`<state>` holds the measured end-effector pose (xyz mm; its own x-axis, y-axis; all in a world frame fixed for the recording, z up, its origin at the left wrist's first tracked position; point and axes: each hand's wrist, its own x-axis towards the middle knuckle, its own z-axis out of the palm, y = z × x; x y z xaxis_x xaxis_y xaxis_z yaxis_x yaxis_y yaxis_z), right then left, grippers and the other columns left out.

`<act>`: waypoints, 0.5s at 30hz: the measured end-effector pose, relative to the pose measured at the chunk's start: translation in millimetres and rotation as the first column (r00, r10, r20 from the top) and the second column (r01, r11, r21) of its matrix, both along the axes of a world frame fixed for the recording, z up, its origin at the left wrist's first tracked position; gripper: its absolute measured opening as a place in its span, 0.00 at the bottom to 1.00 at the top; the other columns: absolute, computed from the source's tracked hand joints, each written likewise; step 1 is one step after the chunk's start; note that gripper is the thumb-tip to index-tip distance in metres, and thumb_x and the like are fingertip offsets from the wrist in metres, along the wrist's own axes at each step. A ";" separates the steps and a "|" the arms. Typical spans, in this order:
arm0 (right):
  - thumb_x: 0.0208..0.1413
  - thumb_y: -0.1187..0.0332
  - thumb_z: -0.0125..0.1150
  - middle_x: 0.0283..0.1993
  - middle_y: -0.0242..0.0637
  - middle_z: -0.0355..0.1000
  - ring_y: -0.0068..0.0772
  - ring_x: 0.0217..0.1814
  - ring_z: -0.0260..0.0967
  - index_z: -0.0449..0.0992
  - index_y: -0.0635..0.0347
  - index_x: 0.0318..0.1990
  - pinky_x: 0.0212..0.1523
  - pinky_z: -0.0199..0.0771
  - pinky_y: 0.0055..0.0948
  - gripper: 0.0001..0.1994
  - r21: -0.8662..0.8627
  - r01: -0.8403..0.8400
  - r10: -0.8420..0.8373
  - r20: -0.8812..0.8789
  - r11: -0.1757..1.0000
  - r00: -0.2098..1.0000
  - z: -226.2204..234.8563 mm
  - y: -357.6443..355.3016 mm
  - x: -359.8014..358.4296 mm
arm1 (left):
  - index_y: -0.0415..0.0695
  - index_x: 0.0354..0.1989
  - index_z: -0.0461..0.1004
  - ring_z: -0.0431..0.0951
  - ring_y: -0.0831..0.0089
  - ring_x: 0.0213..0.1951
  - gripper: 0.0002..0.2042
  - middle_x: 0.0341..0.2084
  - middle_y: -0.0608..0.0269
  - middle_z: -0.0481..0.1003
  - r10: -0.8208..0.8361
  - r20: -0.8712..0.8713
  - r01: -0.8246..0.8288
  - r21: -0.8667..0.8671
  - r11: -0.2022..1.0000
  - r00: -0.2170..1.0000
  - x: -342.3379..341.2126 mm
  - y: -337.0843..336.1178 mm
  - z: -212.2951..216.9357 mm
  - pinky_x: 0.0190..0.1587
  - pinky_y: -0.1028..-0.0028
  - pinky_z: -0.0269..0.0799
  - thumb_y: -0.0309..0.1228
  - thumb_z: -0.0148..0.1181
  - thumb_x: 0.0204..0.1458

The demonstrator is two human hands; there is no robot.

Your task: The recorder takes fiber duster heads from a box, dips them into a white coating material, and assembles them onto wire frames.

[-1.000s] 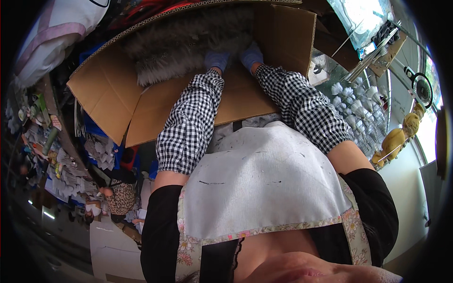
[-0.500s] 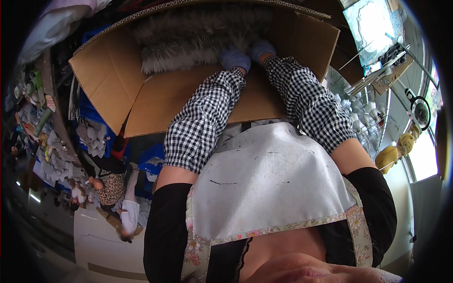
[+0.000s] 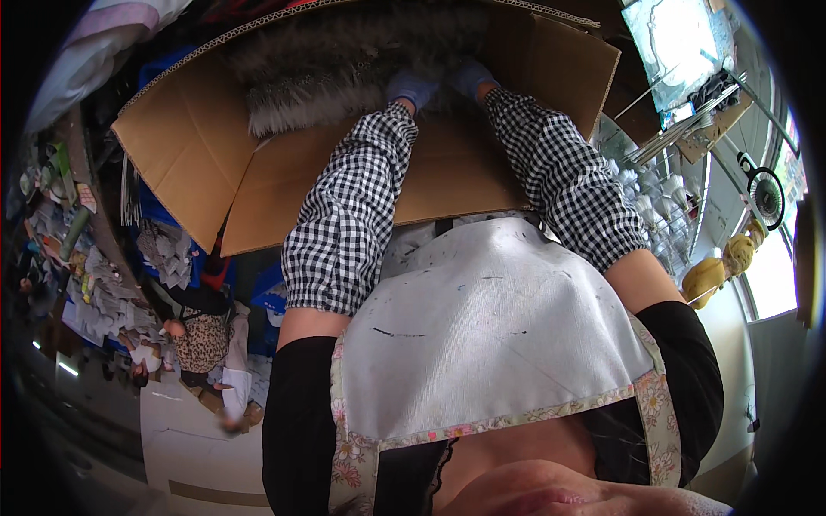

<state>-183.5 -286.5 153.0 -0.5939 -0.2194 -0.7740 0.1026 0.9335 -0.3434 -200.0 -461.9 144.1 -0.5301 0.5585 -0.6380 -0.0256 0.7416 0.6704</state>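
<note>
Both my hands reach into a large open cardboard box (image 3: 318, 185) and wear bluish gloves. Inside lies a mass of grey, fluffy, feather-like pieces (image 3: 314, 95), packed in rows. My left hand (image 3: 413, 88) rests against the right part of these pieces, its fingers hidden among them. Just beside it, my right hand (image 3: 470, 77) is deep in the box, also at the fluffy pieces, with fingers in shadow. Whether either hand grips a piece cannot be made out. Black-and-white checked sleeves cover both forearms above the near flap.
Clear-wrapped bundles (image 3: 662, 202) stand on a rack at right, near a small round fan (image 3: 764, 196). Piles of grey pieces (image 3: 103, 275) cover a table at far left. People (image 3: 202, 340) are at work beyond it. Blue bins stand left of the box.
My left hand has moved left and farther into the box. My right hand has gone slightly deeper, into shadow. The view has shifted a little.
</note>
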 end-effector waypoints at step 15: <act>0.62 0.56 0.40 0.62 0.47 0.62 0.44 0.63 0.60 0.68 0.58 0.57 0.64 0.56 0.35 0.23 -0.079 0.284 -0.246 0.318 0.956 0.916 32.0 3.2 0.9 | 0.50 0.54 0.70 0.72 0.61 0.52 0.23 0.53 0.60 0.71 0.115 0.550 -0.103 -0.052 0.993 0.827 20.2 -6.5 -34.4 0.55 0.68 0.66 0.49 0.47 0.56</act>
